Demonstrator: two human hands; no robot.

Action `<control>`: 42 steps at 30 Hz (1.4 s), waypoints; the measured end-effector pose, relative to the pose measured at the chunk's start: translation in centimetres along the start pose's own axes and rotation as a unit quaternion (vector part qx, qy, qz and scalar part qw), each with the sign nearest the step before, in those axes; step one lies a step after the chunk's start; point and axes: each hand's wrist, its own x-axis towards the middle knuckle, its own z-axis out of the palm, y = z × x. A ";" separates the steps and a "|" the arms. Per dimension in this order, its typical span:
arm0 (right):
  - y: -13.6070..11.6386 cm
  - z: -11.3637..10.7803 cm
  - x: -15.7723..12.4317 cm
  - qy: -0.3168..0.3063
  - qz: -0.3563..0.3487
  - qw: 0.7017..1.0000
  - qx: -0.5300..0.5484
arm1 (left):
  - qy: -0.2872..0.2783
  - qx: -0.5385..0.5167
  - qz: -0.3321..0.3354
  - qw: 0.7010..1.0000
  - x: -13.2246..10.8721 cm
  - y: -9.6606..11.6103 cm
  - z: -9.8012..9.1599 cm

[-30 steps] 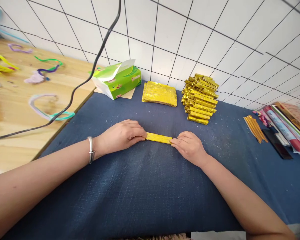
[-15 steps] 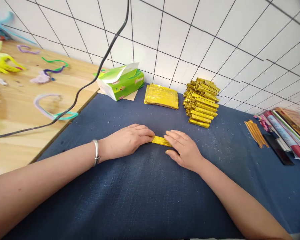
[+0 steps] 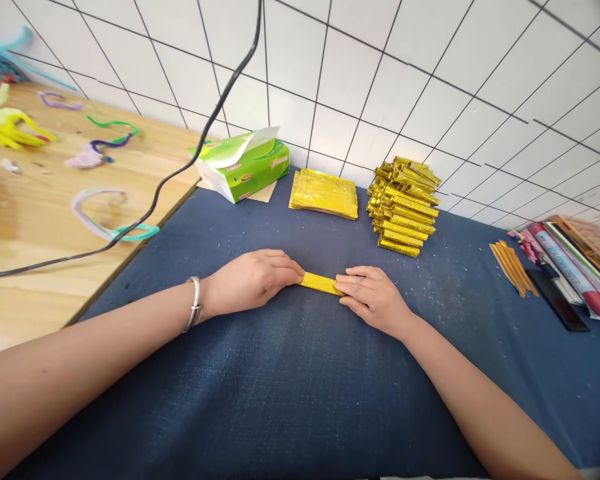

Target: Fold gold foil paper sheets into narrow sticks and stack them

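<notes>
A narrow gold foil strip [image 3: 320, 283] lies flat on the dark blue cloth [image 3: 280, 387] between my hands. My left hand [image 3: 257, 281], a silver bangle at its wrist, pinches the strip's left end. At the right end, the fingers of my right hand [image 3: 373, 299] are closed on the strip and cover its tip. Beyond my hands sits a flat stack of gold foil sheets [image 3: 324, 193]. To the right of that stack, many folded gold strips [image 3: 405, 207] are piled up.
A green tissue pack [image 3: 250, 167] stands by the tiled wall. A black cable [image 3: 167, 179] hangs across the left side, over a wooden table [image 3: 40, 233] with craft pieces. At right lie brown strips [image 3: 513, 268], a black bar [image 3: 557, 300] and books [image 3: 583, 267].
My right hand has moved slightly right and its fingers have closed on the strip's end. My left hand has shifted slightly left, and more of the strip shows between them.
</notes>
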 end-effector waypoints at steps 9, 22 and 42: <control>0.2 0.5 0.7 0.061 0.058 0.993 0.079 | 0.036 -0.056 -0.070 0.995 0.6 0.4 0.2; -0.1 0.7 1.3 0.094 0.111 0.983 0.111 | 0.053 -0.039 -0.100 0.993 1.2 0.6 0.4; -0.2 0.2 0.3 0.004 0.002 1.000 0.024 | 0.109 0.022 -0.071 0.991 0.5 0.5 -0.3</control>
